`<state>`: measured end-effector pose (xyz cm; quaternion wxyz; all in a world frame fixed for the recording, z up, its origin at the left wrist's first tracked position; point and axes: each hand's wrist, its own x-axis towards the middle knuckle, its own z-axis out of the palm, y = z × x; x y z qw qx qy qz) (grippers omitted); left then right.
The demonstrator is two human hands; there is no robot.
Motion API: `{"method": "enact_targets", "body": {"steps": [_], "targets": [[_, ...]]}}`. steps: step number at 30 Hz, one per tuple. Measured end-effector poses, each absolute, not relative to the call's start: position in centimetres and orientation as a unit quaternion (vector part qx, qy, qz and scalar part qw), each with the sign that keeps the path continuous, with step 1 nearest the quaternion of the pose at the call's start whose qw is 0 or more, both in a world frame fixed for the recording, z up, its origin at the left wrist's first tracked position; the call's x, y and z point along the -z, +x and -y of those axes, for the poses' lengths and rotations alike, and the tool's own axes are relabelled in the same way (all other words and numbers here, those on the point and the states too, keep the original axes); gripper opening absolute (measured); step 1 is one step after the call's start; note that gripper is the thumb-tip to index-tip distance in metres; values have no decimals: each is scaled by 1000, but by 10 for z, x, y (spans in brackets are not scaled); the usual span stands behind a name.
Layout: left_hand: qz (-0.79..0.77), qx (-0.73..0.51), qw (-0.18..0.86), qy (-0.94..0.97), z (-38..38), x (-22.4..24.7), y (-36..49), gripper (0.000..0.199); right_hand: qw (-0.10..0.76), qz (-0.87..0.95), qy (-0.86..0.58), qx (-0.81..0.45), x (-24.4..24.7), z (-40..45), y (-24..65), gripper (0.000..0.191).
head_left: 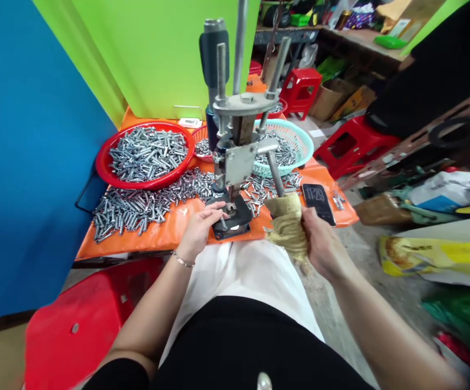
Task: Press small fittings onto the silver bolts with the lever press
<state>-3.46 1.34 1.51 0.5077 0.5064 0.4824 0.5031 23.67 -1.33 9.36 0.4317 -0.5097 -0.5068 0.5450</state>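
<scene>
A hand-lever press (240, 162) with threaded rods stands on the orange-covered table in front of me. At its dark base plate (240, 216), my left hand (201, 229) pinches a small metal bolt (224, 222) between thumb and fingers, close under the press head. My right hand (323, 244) is wrapped around the side of the lever's grip (287, 222), which is bound in worn yellowish cloth. The lever arm (274, 173) slopes down from the press toward that grip. Loose bolts (133, 208) lie heaped left of and behind the base.
A red basin (102, 162) full of bolts sits at the left, and a pale green basket (306, 143) holds more behind the press. Beside the lever grip lies a phone (318, 201). Red stools (72, 330) stand at left and right. Sacks (433, 257) lie on the floor.
</scene>
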Motion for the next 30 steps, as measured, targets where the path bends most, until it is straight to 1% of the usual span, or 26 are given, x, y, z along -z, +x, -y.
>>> {"method": "enact_targets", "body": {"steps": [2, 4, 6, 8, 9, 11, 14, 17, 19, 22, 24, 26, 30], "targets": [[-546, -493, 408, 541, -11, -17, -63, 26, 436, 511, -506, -541, -77, 6, 229, 58], [-638, -471, 236, 561, -11, -19, -104, 23, 440, 521, -501, -533, -65, 0, 221, 54], [-724, -421, 59, 543, -11, -22, -147, 19, 444, 527, -498, -526, -58, -4, 216, 51], [-770, -367, -34, 521, -12, -25, -177, 14, 447, 521, -498, -530, -54, -7, 212, 50], [-776, -346, -58, 524, -14, -26, -184, 17, 449, 515, -498, -534, -52, -8, 210, 50], [-764, -311, -64, 562, -20, -24, -182, 20, 453, 505, -496, -542, -48, -11, 208, 52], [-744, -239, -30, 624, -37, -14, -154, 19, 456, 504, -500, -537, -47, -15, 205, 52], [-770, -167, -26, 615, -54, -1, -129, 21, 454, 512, -512, -519, -49, -17, 202, 53], [-784, -150, -34, 601, -62, 4, -123, 22, 453, 509, -506, -529, -52, -18, 200, 55], [-787, -151, -37, 596, -64, 4, -126, 18, 454, 496, -482, -561, -54, -19, 197, 58], [-784, -174, -26, 595, -60, 1, -125, 14, 454, 493, -477, -568, -54, -20, 196, 61], [-769, -239, 12, 593, -52, -4, -117, 10, 453, 496, -479, -565, -55, -20, 196, 62], [-655, -406, 183, 611, -32, -16, -76, 6, 453, 498, -487, -557, -56, -19, 196, 62]]}}
